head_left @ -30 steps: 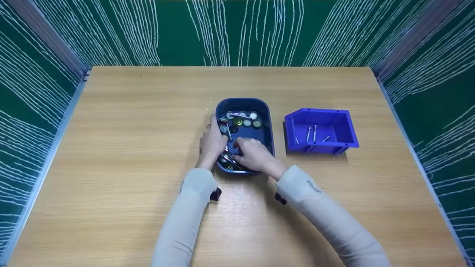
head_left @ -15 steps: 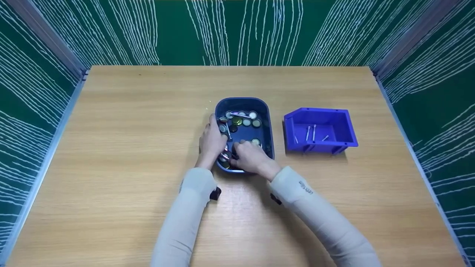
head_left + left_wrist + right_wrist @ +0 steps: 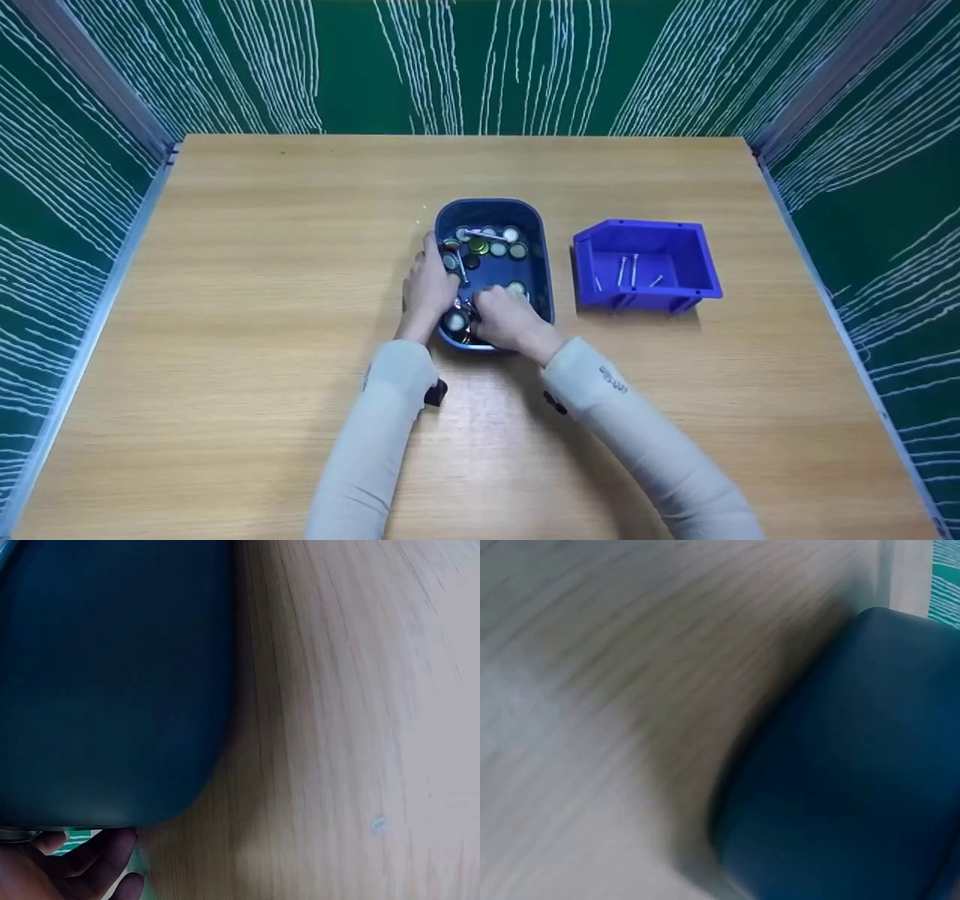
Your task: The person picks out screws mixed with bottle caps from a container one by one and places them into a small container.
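A dark blue rounded tub (image 3: 491,204) stands mid-table in the head view. Loose in it lie several bottle caps (image 3: 517,250) and long metal screws (image 3: 487,235). My left hand (image 3: 429,285) grips the tub's left wall, thumb over the rim. In the left wrist view its fingers (image 3: 105,862) bend at the end of the tub's wall (image 3: 120,690). My right hand (image 3: 510,319) reaches into the near part of the tub, fingers bent down among caps and screws. Its fingertips are hidden, and I cannot tell whether they pinch anything. A pale cap (image 3: 455,322) lies left of them.
Right of the tub stands a purple-blue open-front parts bin (image 3: 694,259) with several screws (image 3: 634,270) in it. The wooden table (image 3: 262,300) is bordered by green, white-streaked walls (image 3: 360,67) at the back and sides.
My right hand has shifted slightly left and toward me inside the tub, uncovering a pale cap on its far side. Pieces at the near left have been stirred. My left hand stays put.
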`<act>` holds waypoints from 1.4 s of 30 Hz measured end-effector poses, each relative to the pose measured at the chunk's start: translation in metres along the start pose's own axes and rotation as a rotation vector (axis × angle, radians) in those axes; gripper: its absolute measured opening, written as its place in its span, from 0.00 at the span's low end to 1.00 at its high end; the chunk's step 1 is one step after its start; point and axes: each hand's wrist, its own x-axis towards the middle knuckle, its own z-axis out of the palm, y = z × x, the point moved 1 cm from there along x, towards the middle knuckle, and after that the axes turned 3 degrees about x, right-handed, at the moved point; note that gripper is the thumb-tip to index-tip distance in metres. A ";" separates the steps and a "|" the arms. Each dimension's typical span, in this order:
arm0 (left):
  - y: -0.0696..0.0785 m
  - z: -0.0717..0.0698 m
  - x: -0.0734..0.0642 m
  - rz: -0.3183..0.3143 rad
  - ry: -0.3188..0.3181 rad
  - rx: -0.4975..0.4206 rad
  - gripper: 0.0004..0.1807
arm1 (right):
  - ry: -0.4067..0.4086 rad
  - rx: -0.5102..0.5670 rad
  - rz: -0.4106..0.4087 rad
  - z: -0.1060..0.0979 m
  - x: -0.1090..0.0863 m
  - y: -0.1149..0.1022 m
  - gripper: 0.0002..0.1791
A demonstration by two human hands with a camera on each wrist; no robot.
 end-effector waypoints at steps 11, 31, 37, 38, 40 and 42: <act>-0.001 0.000 0.000 0.012 0.004 0.033 0.41 | 0.009 0.154 0.072 0.004 0.000 0.006 0.14; -0.001 0.000 0.001 0.006 0.006 0.032 0.41 | 0.132 0.353 0.066 -0.007 -0.002 0.018 0.11; -0.001 -0.001 0.001 -0.008 0.007 0.045 0.40 | 0.099 0.346 0.027 -0.014 -0.007 0.020 0.10; -0.001 0.000 0.001 -0.010 0.005 0.045 0.40 | 0.106 0.338 0.019 -0.015 -0.007 0.020 0.10; 0.000 0.000 0.001 -0.014 0.000 0.046 0.40 | 0.119 0.328 0.006 -0.016 -0.008 0.022 0.09; 0.000 0.000 0.001 -0.019 -0.011 0.043 0.41 | 0.122 0.327 0.004 -0.018 -0.009 0.023 0.09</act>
